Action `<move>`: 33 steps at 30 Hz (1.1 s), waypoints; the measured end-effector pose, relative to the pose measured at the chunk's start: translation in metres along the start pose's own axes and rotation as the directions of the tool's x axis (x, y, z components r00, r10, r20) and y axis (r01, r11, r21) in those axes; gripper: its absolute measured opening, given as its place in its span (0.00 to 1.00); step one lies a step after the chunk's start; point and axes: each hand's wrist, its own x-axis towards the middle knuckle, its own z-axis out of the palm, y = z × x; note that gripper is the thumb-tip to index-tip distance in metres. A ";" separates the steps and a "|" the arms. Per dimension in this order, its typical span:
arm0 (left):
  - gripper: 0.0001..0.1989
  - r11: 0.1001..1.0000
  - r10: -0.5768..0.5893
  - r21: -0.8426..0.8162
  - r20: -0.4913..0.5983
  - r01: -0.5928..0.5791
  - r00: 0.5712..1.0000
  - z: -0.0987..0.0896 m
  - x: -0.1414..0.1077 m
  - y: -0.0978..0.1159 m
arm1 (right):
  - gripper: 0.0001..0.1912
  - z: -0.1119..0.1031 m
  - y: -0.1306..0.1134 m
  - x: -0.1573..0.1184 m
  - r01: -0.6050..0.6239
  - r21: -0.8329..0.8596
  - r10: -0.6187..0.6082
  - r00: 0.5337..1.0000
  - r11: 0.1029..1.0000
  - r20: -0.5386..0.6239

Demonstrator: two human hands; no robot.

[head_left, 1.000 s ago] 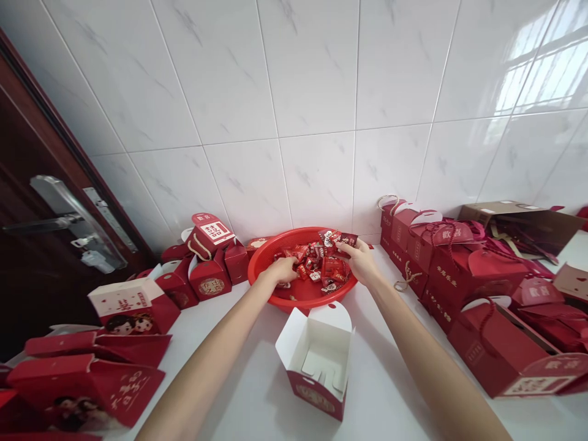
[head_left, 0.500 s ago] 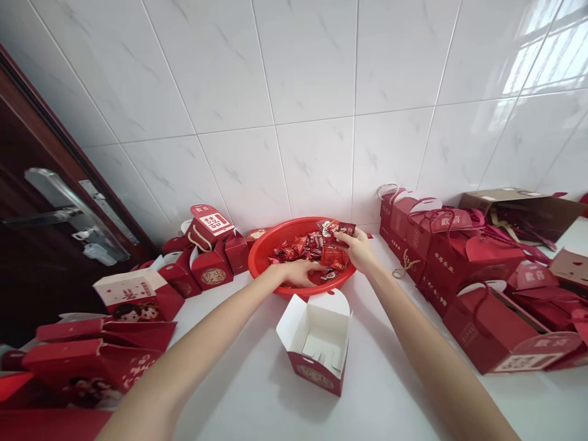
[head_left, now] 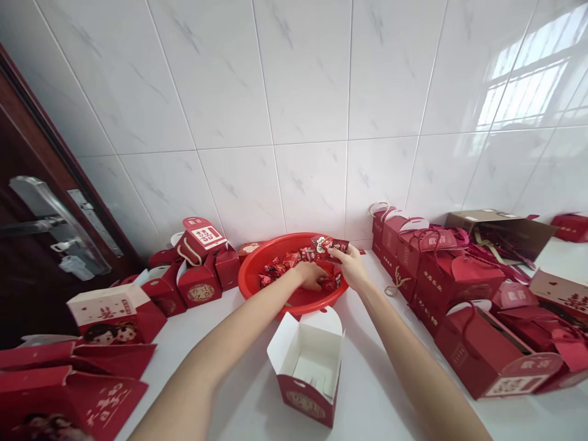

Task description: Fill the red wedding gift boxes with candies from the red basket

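A red plastic basket [head_left: 248, 278] stands against the wall with wrapped candies [head_left: 278, 267] inside. My left hand [head_left: 312, 275] reaches down into it, fingers apart among the candies and their tips partly hidden. At the basket's right rim, my right hand [head_left: 351, 263] is closed on a dark red candy packet [head_left: 339, 244], pinched between thumb and fingers. More red wrappers lie right under that hand. In front of the basket, an upright red gift box [head_left: 305, 395] has its white flaps spread and its white inside showing.
Red gift boxes [head_left: 199, 285] line the left side, near a dark door [head_left: 27, 263] with a metal handle. More red boxes [head_left: 487, 349], some with rope handles, crowd the right. Behind them a brown box [head_left: 519, 229] lies open with ribbons in it. White tiles rise behind.
My left hand has moved deeper and to the right among the candies, baring the basket's front floor. My right hand keeps its hold on the packet. The view has tilted up slightly.
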 end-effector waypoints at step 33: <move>0.20 0.973 -0.041 -0.228 -0.051 0.028 0.998 -0.002 -0.005 -0.015 | 0.14 -0.001 0.000 0.000 -0.016 -0.034 0.016 1.000 0.999 -0.006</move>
